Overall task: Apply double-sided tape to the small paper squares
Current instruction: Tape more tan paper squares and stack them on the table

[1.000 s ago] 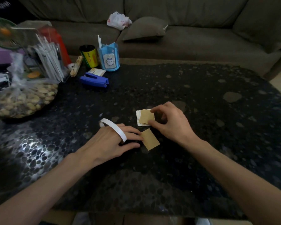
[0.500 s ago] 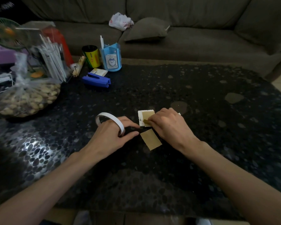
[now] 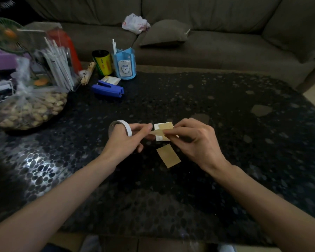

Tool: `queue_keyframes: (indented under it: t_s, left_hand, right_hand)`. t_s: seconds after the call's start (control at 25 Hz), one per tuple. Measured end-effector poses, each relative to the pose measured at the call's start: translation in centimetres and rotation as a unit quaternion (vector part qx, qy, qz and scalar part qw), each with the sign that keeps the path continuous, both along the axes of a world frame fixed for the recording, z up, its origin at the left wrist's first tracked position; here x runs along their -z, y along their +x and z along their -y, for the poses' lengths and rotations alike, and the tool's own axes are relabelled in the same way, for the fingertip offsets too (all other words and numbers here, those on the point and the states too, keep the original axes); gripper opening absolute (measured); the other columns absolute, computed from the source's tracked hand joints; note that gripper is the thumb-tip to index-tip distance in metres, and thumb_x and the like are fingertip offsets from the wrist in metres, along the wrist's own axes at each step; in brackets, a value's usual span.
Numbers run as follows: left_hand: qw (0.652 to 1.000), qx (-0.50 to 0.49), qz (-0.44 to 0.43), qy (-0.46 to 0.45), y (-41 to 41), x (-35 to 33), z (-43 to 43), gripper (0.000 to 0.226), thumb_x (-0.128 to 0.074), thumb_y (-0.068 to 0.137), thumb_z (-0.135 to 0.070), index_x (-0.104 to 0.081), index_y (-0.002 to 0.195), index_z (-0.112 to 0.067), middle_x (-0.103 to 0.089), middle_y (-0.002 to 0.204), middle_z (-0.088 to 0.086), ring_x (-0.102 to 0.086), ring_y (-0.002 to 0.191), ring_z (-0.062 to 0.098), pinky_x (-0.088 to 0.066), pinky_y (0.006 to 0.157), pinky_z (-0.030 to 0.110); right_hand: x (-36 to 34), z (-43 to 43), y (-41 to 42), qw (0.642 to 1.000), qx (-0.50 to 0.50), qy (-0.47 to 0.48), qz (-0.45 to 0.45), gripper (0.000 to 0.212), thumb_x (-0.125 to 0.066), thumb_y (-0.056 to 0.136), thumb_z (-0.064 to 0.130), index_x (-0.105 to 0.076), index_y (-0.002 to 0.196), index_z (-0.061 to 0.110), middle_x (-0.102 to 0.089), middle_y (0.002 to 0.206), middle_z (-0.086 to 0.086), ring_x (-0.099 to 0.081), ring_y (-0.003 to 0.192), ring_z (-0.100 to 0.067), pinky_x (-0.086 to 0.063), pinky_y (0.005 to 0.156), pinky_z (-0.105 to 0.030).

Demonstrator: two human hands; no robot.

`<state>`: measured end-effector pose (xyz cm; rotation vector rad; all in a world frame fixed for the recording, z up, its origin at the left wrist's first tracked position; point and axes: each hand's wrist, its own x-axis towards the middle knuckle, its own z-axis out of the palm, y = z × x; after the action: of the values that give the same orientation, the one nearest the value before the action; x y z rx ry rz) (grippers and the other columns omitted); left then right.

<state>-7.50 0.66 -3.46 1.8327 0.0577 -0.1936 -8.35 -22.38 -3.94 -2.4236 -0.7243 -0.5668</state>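
A white roll of double-sided tape [image 3: 120, 129] hangs like a ring around the fingers of my left hand [image 3: 127, 140]. My right hand [image 3: 195, 140] pinches a small tan paper square [image 3: 157, 132] and holds it just above the table; my left fingertips touch its left tip. Beneath it a small stack of white and tan paper squares [image 3: 163, 126] lies on the dark pebble-patterned table [image 3: 225, 110]. Another tan square [image 3: 168, 155] lies flat on the table, nearer to me, between my two wrists.
At the back left stand a blue stapler [image 3: 107, 89], a blue pen holder [image 3: 125, 65], a yellow and black can [image 3: 102, 61], a clear box of white sticks [image 3: 56, 64] and a bag of nuts [image 3: 27, 110]. A sofa [image 3: 207, 39] runs behind the table.
My right hand has lifted one tan square off the stack. My left hand, with the tape roll, has risen from the table and reached over to touch that square.
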Motion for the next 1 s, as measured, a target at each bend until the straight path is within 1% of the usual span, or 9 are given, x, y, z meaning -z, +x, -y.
queue_keyframes:
  t_s: [0.12, 0.24, 0.36, 0.48, 0.6, 0.68, 0.76, 0.88, 1.0]
  left_hand:
    - [0.999, -0.011, -0.023, -0.028, 0.1, -0.2, 0.0, 0.028, -0.076, 0.092, -0.026, -0.074, 0.120, -0.022, -0.080, 0.097, -0.002, -0.057, 0.053, 0.005, -0.046, 0.049, 0.012]
    - [0.999, 0.018, -0.025, 0.023, 0.4, -0.2, 0.1, 0.021, -0.077, 0.091, -0.029, -0.075, 0.112, -0.023, -0.080, 0.095, -0.005, -0.056, 0.051, 0.004, -0.049, 0.055, 0.016]
    - [0.996, 0.071, -0.027, 0.040, 0.3, 0.0, 0.7, 0.019, -0.079, 0.089, -0.033, -0.076, 0.105, -0.023, -0.080, 0.095, -0.006, -0.055, 0.051, 0.005, -0.050, 0.057, 0.019]
    - [0.995, 0.078, 0.000, 0.069, 0.3, 0.4, 1.0, 0.018, -0.078, 0.090, -0.033, -0.077, 0.107, -0.024, -0.079, 0.099, -0.006, -0.059, 0.053, 0.007, -0.050, 0.058, 0.018]
    - [0.983, 0.082, 0.043, 0.158, 0.5, 0.5, 0.3, 0.018, -0.075, 0.093, -0.031, -0.075, 0.112, -0.031, -0.075, 0.102, -0.013, -0.067, 0.068, 0.002, -0.051, 0.065, 0.020]
    - [0.965, 0.104, 0.071, 0.230, 0.2, 0.8, -0.3, 0.017, -0.074, 0.094, -0.030, -0.075, 0.110, -0.036, -0.072, 0.097, -0.020, -0.066, 0.073, -0.007, -0.048, 0.067, 0.013]
    - [0.949, 0.126, 0.093, 0.274, -0.4, 1.3, -0.8, 0.018, -0.076, 0.092, -0.031, -0.075, 0.109, -0.039, -0.069, 0.095, -0.023, -0.066, 0.073, -0.008, -0.052, 0.069, 0.014]
    - [0.940, 0.132, 0.120, 0.292, -1.0, 2.0, -1.2, 0.020, -0.077, 0.091, -0.032, -0.074, 0.109, -0.041, -0.065, 0.110, -0.019, -0.069, 0.073, 0.000, -0.060, 0.080, 0.030]
    - [0.938, 0.131, 0.137, 0.291, -1.2, 1.9, -1.4, 0.021, -0.078, 0.090, -0.031, -0.073, 0.107, -0.042, -0.065, 0.113, -0.016, -0.068, 0.072, 0.001, -0.060, 0.080, 0.031]
  right_hand:
    - [-0.6, 0.4, -0.6, 0.994, -0.027, -0.019, -0.108, 0.024, -0.075, 0.093, 0.030, -0.078, 0.116, 0.031, -0.064, 0.111, 0.021, -0.060, 0.092, 0.009, -0.051, 0.076, -0.013]
    - [-1.4, 0.2, 0.0, 0.970, 0.043, 0.043, -0.236, 0.031, -0.074, 0.093, 0.036, -0.072, 0.124, 0.034, -0.063, 0.110, 0.018, -0.062, 0.091, 0.006, -0.049, 0.073, -0.012]
    - [-1.7, -0.2, 0.4, 0.914, 0.076, 0.145, -0.372, 0.030, -0.077, 0.091, 0.044, -0.076, 0.117, 0.029, -0.077, 0.100, 0.010, -0.072, 0.087, 0.002, -0.055, 0.073, -0.014]
    - [-1.8, -0.1, 0.2, 0.853, 0.114, 0.202, -0.467, 0.016, -0.084, 0.087, 0.034, -0.082, 0.100, 0.024, -0.080, 0.088, 0.005, -0.073, 0.078, -0.003, -0.053, 0.071, -0.017]
    - [-1.8, 0.3, 0.5, 0.826, 0.158, 0.191, -0.506, 0.018, -0.085, 0.086, 0.029, -0.080, 0.102, 0.024, -0.080, 0.086, 0.006, -0.073, 0.079, -0.006, -0.053, 0.075, -0.022]
    - [-1.6, 0.1, 0.6, 0.828, 0.166, 0.184, -0.503, 0.019, -0.085, 0.086, 0.028, -0.079, 0.103, 0.023, -0.080, 0.083, 0.006, -0.072, 0.075, -0.004, -0.054, 0.075, -0.022]
    - [-1.2, -0.3, 0.7, 0.836, 0.157, 0.177, -0.495, 0.021, -0.086, 0.085, 0.028, -0.079, 0.104, 0.022, -0.079, 0.076, 0.008, -0.071, 0.068, 0.000, -0.052, 0.072, -0.018]
    - [-1.1, -0.6, 0.9, 0.841, 0.151, 0.167, -0.492, 0.020, -0.086, 0.085, 0.029, -0.079, 0.102, 0.023, -0.078, 0.073, 0.010, -0.068, 0.063, 0.002, -0.049, 0.064, -0.013]
    - [-1.0, -0.5, 1.0, 0.841, 0.154, 0.157, -0.494, 0.020, -0.087, 0.085, 0.029, -0.079, 0.102, 0.024, -0.079, 0.075, 0.009, -0.070, 0.067, 0.000, -0.051, 0.070, -0.018]
